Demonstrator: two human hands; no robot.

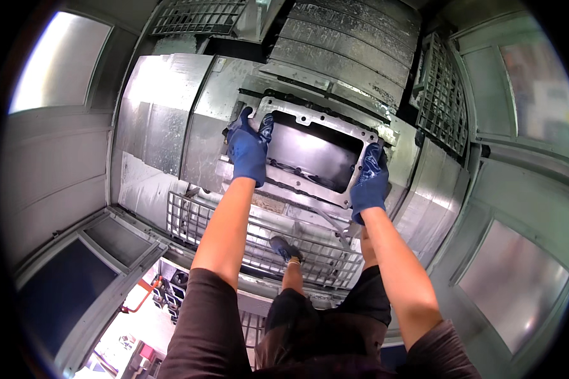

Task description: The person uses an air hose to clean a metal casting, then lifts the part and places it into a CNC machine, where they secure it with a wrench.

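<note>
A rectangular metal frame with a large opening and small holes along its rim lies at a slant in front of me. My left hand, in a blue work glove, grips its left end, with thumb and fingers on either side of the edge. At the right end, my right hand, in a matching glove, is closed on the frame's short side. Fingers under the rim are hidden. Through the opening shows a shiny metal surface. Whether the frame touches the fixture beneath it I cannot tell.
Sloped metal covers rise at the far side, with a flat metal panel on the left. Metal gratings stand at the far right, and another grating lies by my shoe. Windowed enclosure walls close in both sides.
</note>
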